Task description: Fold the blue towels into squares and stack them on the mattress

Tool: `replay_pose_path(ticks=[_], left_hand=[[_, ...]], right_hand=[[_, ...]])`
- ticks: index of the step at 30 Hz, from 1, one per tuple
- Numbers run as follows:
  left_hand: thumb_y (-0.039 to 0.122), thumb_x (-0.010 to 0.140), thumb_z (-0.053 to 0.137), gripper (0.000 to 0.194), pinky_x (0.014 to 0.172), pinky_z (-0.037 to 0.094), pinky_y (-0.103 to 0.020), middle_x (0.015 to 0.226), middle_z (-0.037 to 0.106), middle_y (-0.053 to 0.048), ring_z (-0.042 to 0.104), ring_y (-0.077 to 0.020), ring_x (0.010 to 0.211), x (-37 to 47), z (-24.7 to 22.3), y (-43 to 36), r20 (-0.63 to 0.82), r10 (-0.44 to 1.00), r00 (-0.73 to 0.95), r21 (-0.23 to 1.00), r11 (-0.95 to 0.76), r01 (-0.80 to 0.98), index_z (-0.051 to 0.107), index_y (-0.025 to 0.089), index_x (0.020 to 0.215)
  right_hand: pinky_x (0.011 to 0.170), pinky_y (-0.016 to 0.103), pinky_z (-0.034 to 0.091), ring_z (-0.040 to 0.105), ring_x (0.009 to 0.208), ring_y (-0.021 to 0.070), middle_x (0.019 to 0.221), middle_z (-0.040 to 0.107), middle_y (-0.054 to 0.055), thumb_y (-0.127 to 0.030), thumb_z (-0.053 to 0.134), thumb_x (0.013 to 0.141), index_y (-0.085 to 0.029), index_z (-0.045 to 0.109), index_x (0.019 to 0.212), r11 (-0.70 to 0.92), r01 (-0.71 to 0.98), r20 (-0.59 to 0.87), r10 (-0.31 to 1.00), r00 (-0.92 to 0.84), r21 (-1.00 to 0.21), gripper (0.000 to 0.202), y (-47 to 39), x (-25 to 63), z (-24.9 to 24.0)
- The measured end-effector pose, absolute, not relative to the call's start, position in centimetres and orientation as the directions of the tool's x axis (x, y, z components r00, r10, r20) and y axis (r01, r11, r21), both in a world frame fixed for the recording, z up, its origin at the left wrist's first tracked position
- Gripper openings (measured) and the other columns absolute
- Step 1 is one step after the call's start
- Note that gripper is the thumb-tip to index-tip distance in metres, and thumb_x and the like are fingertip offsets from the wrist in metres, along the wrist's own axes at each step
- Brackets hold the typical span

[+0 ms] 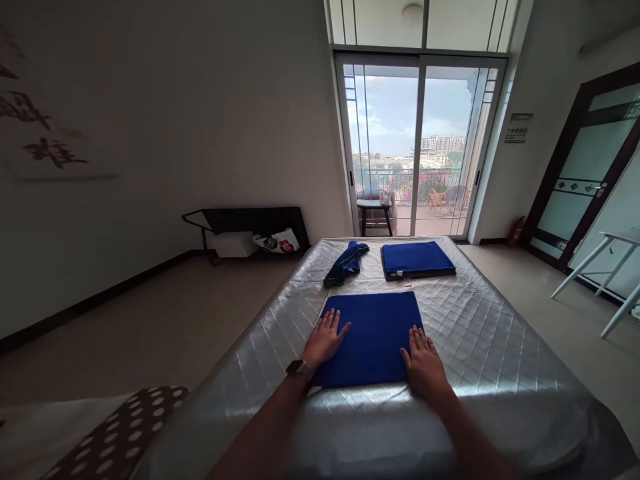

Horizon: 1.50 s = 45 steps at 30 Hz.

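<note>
A flat blue folded cloth [373,340] lies on the quilted silver mattress [495,340] in front of me. Fingers stretched out, my left hand [324,339] rests flat on its left edge. My right hand [425,360] lies open along its right edge, the fingertips touching the cloth. Farther back on the right is a stack of folded blue cloths [419,259] with a dark lower layer and a small white tag. A crumpled blue and dark cloth [347,263] sits to the left of that stack.
A black folding frame [255,219] leans by the left wall, with a white box [234,245] and a printed bag [278,241]. Beyond the mattress are a glass sliding door [383,120] and a stool [375,204]. White table legs [620,287] stand right; a polka-dot fabric [125,427] lies lower left.
</note>
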<state>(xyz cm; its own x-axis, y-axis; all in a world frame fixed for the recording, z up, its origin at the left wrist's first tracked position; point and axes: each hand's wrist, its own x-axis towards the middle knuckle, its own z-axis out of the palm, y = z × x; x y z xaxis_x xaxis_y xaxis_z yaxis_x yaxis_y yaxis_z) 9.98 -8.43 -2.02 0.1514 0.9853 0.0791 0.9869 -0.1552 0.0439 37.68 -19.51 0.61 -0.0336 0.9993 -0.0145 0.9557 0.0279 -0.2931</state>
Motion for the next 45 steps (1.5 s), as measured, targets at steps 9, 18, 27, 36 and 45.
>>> replay_pose_path(ticks=[9,18,27,36,45], left_hand=[[0.052,0.103,0.014,0.066,0.121,0.027,-0.043,0.159,0.035,-0.013,0.026,-0.0228,0.149,22.0,-2.2,-12.3,0.214,0.812,0.543,0.053,-0.565,0.824,0.037,0.014,0.152],[0.057,0.101,0.016,0.066,0.122,0.025,-0.045,0.161,0.030,-0.007,0.024,-0.0229,0.150,18.9,-2.8,-13.5,0.124,0.872,0.474,0.086,-0.486,0.870,0.033,0.021,0.154],[0.062,0.099,0.018,0.077,0.122,0.023,-0.047,0.161,0.026,-0.012,0.021,-0.0271,0.150,8.4,-4.0,-15.3,0.104,0.979,0.175,0.047,-0.181,0.982,0.030,0.011,0.154],[0.067,0.096,0.019,0.082,0.122,0.023,-0.046,0.160,0.031,-0.012,0.025,-0.0280,0.149,9.2,-4.1,-15.6,0.158,0.972,0.175,0.075,-0.188,0.979,0.035,0.010,0.153],[0.066,0.096,0.021,0.081,0.122,0.024,-0.048,0.159,0.033,-0.013,0.028,-0.0285,0.149,9.3,-4.3,-15.8,0.194,0.964,0.179,0.112,-0.203,0.973,0.035,0.010,0.152]], right_hand=[[0.122,0.040,0.014,0.016,0.151,0.0219,0.161,0.025,0.014,-0.036,0.026,0.102,-0.006,0.028,0.155,0.063,0.947,0.017,0.998,-0.061,-0.315,0.061,-19.5,37.7,-0.1],[0.122,0.040,0.015,0.017,0.151,0.0227,0.161,0.025,0.013,-0.041,0.026,0.102,-0.008,0.027,0.155,0.056,0.943,0.041,0.998,-0.045,-0.328,0.063,-19.3,37.9,-0.9],[0.122,0.039,0.013,0.016,0.151,0.0209,0.162,0.022,0.011,-0.041,0.023,0.102,-0.008,0.025,0.156,0.031,0.960,-0.011,0.999,-0.036,-0.278,0.064,-19.5,37.8,-0.1],[0.122,0.042,0.010,0.019,0.151,0.0233,0.161,0.025,0.013,-0.038,0.029,0.100,-0.010,0.030,0.155,0.014,0.989,-0.085,0.996,-0.027,-0.145,0.061,-17.6,38.2,0.7],[0.121,0.036,0.013,0.016,0.151,0.0191,0.163,0.021,0.013,-0.035,0.023,0.103,-0.008,0.025,0.156,0.008,0.988,-0.034,0.999,-0.013,-0.156,0.059,-7.6,36.8,4.2]])
